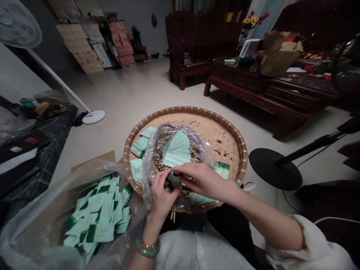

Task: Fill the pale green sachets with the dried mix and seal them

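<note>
Mint-green paper sachets [176, 150] look light and floppy; grip by the edges. Left hand [162, 197] and right hand [204, 180] pinch close together at a thin plastic bag [150, 165], pinched item unclear.

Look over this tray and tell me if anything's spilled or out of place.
Dark flecks lie scattered on the bare weave of the tray, outside the clear bag. They look odd because they resemble the seed-like mix inside the bag, as if some had spilled.

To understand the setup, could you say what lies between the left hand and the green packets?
A clear plastic bag lies there, in the head view.
</note>
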Motion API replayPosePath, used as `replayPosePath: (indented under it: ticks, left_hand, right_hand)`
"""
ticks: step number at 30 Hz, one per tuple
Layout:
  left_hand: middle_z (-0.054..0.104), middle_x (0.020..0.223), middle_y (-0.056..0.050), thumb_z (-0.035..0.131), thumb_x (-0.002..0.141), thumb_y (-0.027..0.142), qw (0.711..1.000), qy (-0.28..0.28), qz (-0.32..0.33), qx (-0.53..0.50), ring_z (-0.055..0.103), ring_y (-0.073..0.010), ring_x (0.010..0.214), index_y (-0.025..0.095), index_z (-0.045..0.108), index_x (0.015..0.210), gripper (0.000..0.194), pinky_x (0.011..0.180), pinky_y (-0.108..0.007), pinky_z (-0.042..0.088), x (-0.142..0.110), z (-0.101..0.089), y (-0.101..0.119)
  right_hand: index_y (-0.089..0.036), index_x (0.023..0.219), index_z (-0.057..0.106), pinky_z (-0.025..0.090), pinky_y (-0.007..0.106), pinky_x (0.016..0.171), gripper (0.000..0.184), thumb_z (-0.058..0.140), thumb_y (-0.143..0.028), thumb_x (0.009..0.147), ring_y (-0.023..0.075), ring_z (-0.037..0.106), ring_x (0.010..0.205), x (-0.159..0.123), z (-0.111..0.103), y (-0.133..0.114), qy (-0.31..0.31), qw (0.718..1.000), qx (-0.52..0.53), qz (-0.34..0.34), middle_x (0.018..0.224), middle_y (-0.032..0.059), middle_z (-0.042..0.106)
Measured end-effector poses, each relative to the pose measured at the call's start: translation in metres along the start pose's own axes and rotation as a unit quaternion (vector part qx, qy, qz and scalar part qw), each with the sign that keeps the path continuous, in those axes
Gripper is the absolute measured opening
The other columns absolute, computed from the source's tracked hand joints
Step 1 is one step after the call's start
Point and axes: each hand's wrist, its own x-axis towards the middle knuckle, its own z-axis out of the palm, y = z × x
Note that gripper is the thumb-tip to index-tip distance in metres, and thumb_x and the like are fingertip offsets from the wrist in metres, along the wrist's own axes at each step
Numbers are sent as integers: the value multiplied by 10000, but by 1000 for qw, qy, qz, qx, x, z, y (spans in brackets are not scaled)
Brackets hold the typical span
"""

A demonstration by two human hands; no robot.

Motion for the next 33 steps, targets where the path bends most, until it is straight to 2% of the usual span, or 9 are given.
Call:
replayPosePath:
  ticks: [3, 6, 9, 12, 15, 18, 24, 29, 33]
  left_hand:
    - [582, 1028, -86, 654, 722, 178, 1000, 4, 5, 2, 593, -214, 927, 195, 567, 1135, 422, 667, -307, 562, 0, 0, 1]
    - [579, 1042, -88, 655, 718, 175, 1000, 5, 7, 16, 586, -220, 946, 192, 553, 1150, 444, 714, -334, 560, 0, -1, 2]
    - [583, 1045, -87, 649, 709, 160, 1000, -2, 9, 25, 583, -230, 968, 189, 555, 1146, 448, 782, -376, 549, -1, -2, 2]
    - [584, 1057, -84, 651, 704, 159, 1000, -8, 13, 24, 586, -238, 988, 202, 555, 1151, 459, 815, -397, 538, -1, -2, 2]
    - [582, 1064, -82, 648, 709, 156, 1000, -12, 13, 22, 587, -238, 998, 214, 555, 1157, 461, 827, -398, 534, -1, -2, 1]
    - [582, 1060, -81, 644, 715, 156, 1000, -11, 8, 17, 589, -236, 996, 213, 557, 1156, 453, 830, -395, 534, -1, -3, 1]
    - [580, 1062, -87, 650, 722, 175, 1000, -6, 10, 14, 585, -240, 1003, 211, 547, 1173, 465, 819, -382, 537, -2, -2, -1]
    - [577, 1081, -85, 644, 720, 151, 1000, -12, 17, 16, 578, -236, 1013, 212, 535, 1183, 479, 852, -400, 521, -2, -5, 3]
    - [574, 1054, -80, 668, 723, 175, 997, 23, 64, 29, 577, -234, 996, 211, 531, 1185, 483, 847, -396, 519, -3, -10, 7]
  right_hand:
    - [-206, 1195, 553, 516, 342, 834, 379, 467, -61, 855, 181, 629, 983, 0, -2, 2, 45, 998, 35, -20, 1078, 82, 670]
    - [-209, 1244, 522, 511, 377, 875, 413, 441, -71, 863, 187, 592, 1058, 1, -1, 12, 92, 994, 52, 35, 1186, 102, 617]
    - [-193, 1299, 476, 516, 387, 874, 430, 429, -114, 880, 194, 583, 1093, 2, 4, 24, 60, 988, 86, 113, 1282, 126, 562]
    - [-178, 1223, 547, 531, 345, 843, 368, 454, -125, 871, 177, 621, 1037, 5, 10, 29, 30, 978, 157, 133, 1176, 102, 641]
    - [-168, 1025, 652, 539, 294, 771, 232, 546, -127, 823, 159, 668, 862, 7, 12, 27, 60, 976, 170, 122, 945, 57, 714]
    - [-176, 878, 679, 524, 262, 703, 139, 577, -119, 803, 140, 657, 747, 7, 9, 20, 88, 984, 127, 94, 836, 29, 713]
    - [-180, 965, 656, 496, 307, 725, 197, 526, -98, 842, 179, 608, 802, 0, 9, 12, 99, 995, 0, -6, 858, 65, 697]
    - [-181, 1049, 611, 492, 319, 759, 211, 495, -141, 877, 183, 600, 853, -2, 7, 10, 124, 992, 7, 13, 904, 81, 660]
    - [-185, 1001, 628, 490, 304, 761, 154, 514, -220, 902, 168, 594, 841, -7, 3, 2, 111, 993, 29, -1, 884, 69, 641]
